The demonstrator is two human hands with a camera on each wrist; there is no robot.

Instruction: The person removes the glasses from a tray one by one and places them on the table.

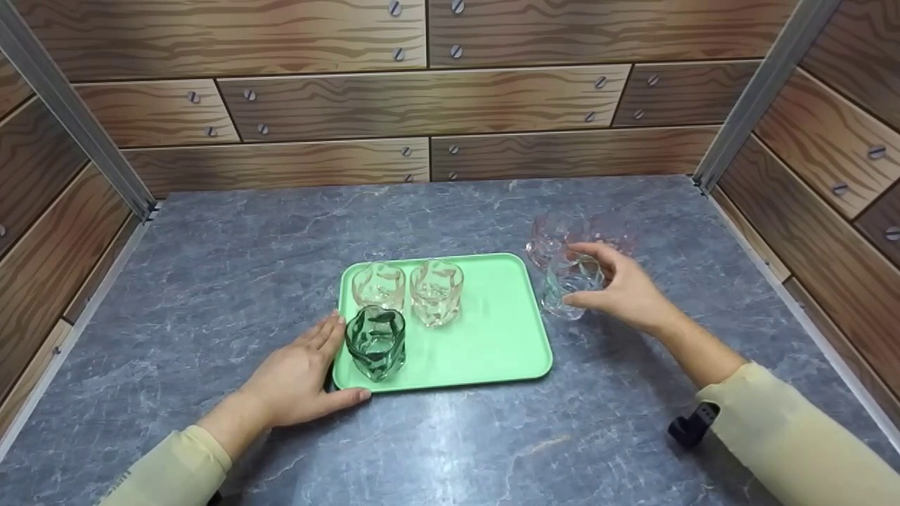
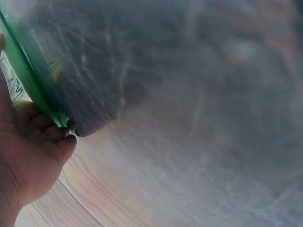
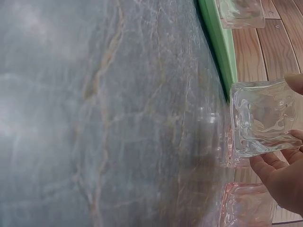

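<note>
My right hand (image 1: 626,288) holds a clear drinking glass (image 1: 573,281) between thumb and fingers, just right of the green tray (image 1: 492,351). In the right wrist view the clear glass (image 3: 265,118) is upright; whether it touches the table, I cannot tell. My left hand (image 1: 295,376) rests at the tray's front left corner, fingers extended along the left side and thumb by the front edge. On the tray stand a dark green glass (image 1: 377,344) near that hand and two pale clear glasses, one (image 1: 378,284) behind it and one (image 1: 436,292) to its right.
Two pinkish glasses, one (image 1: 552,235) and another (image 1: 610,232), stand on the grey marbled table (image 1: 450,450) behind my right hand. Wood-patterned walls (image 1: 422,105) close off the back and both sides.
</note>
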